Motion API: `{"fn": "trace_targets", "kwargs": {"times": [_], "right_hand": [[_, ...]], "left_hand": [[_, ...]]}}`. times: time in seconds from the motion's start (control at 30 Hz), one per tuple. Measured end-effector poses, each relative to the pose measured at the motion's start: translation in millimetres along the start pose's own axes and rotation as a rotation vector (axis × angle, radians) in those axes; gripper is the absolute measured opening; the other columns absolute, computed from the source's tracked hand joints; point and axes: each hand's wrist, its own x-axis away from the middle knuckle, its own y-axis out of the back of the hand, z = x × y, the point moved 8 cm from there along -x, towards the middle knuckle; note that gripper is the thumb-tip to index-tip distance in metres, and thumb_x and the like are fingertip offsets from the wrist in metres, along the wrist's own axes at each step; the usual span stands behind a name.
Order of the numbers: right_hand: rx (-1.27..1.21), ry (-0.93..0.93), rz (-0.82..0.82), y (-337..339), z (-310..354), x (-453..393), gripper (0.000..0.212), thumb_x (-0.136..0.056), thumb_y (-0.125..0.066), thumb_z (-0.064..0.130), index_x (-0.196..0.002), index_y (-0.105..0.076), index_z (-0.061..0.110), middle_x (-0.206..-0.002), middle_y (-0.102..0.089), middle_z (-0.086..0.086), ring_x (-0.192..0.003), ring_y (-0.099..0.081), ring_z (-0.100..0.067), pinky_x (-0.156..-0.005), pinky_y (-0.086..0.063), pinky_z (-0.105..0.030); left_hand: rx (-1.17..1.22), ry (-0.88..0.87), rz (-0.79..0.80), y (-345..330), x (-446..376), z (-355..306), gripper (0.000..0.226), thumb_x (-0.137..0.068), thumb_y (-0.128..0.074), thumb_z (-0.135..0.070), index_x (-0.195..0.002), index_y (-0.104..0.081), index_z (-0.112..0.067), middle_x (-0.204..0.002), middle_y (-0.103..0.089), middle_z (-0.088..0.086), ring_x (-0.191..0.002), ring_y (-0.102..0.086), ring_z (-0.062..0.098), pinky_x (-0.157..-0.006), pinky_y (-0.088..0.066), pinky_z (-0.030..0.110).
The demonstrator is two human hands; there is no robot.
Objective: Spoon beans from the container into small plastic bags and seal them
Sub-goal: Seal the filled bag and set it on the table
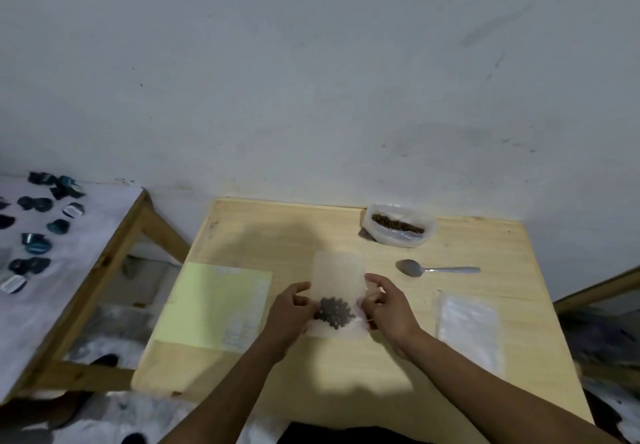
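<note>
A person seated at a light wooden desk holds a small translucent plastic bag between both hands, near the middle of the desktop. The left hand grips the bag's left edge with curled fingers and thumb; the right hand pinches the right edge, fingers bent inward. A dark cluster of beans sits in the lower part of the bag, between the two hands, while the upper part of the bag stands pale above them.

At the far side of the desk, close to the wall, a clear plastic container holds a strip of brown beans. A metal spoon lies on the desk between the container and the right hand, bowl to the left, handle pointing right, apart from both.

To the right of the right forearm, a stack of clear plastic bags lies flat on the desktop. To the left of the left hand rests a pale yellow-green sheet of paper, with faint printing along its right side.

Further left stands a second wooden-framed table covered with white cloth, on which small dark blue-green items are scattered; what they are cannot be told.
</note>
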Motion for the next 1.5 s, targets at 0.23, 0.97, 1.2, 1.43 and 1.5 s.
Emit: {"fn": "trace_targets", "kwargs": {"times": [0.23, 0.97, 1.2, 1.43, 1.5], "right_hand": [[0.218, -0.104, 0.176, -57.8, -41.3, 19.2, 0.071, -0.080, -0.072, 0.009, -0.142, -0.041, 0.022, -0.091, -0.062, 0.000, -0.080, -0.062, -0.017, -0.062, -0.056, -0.029], [0.453, 0.105, -0.329, 62.9, -16.8, 50.7, 0.043, -0.092, -0.061, 0.022, -0.133, -0.053, 0.014, -0.097, -0.064, -0.003, -0.086, -0.060, -0.016, -0.078, -0.044, -0.024], [0.610, -0.196, -0.483, 173.1, -76.1, 63.6, 0.058, -0.090, -0.061, 0.032, -0.141, -0.043, 0.012, -0.131, -0.049, -0.018, -0.119, -0.049, -0.036, -0.097, -0.045, -0.040], [0.673, -0.293, -0.420, 190.6, -104.8, 66.1, 0.051, -0.096, -0.053, 0.041, -0.138, -0.048, 0.013, -0.130, -0.049, -0.018, -0.118, -0.049, -0.036, -0.097, -0.039, -0.035], [0.659, -0.283, -0.423, 189.6, -105.8, 66.8, 0.049, -0.095, -0.051, 0.040, -0.137, -0.048, 0.014, -0.131, -0.049, -0.018, -0.120, -0.047, -0.037, -0.096, -0.039, -0.036]], "left_hand": [[-0.263, -0.008, -0.013, 27.1, 13.3, 33.7, 0.057, -0.086, -0.070, -0.016, -0.138, -0.049, -0.020, -0.079, -0.060, 0.000, -0.069, -0.056, 0.009, -0.056, -0.041, 0.016], [-0.781, -0.387, 0.016, -51.7, 23.1, -25.5, 0.057, -0.095, -0.054, -0.028, -0.148, -0.035, -0.022, -0.143, -0.041, 0.007, -0.128, -0.043, 0.028, -0.105, -0.039, 0.038], [-0.610, -0.251, 0.385, -165.9, 24.3, -56.2, 0.051, -0.097, -0.054, -0.028, -0.145, -0.043, -0.017, -0.140, -0.053, 0.003, -0.128, -0.050, 0.018, -0.097, -0.035, 0.019], [-0.583, -0.095, 0.566, -226.1, 32.1, -42.3, 0.047, -0.089, -0.055, -0.032, -0.132, -0.056, -0.014, -0.127, -0.064, 0.006, -0.114, -0.060, 0.025, -0.087, -0.045, 0.030], [-0.599, -0.130, 0.585, -232.7, 32.8, -40.5, 0.037, -0.086, -0.054, -0.028, -0.120, -0.063, -0.016, -0.112, -0.068, 0.007, -0.099, -0.063, 0.027, -0.078, -0.047, 0.032]]}}
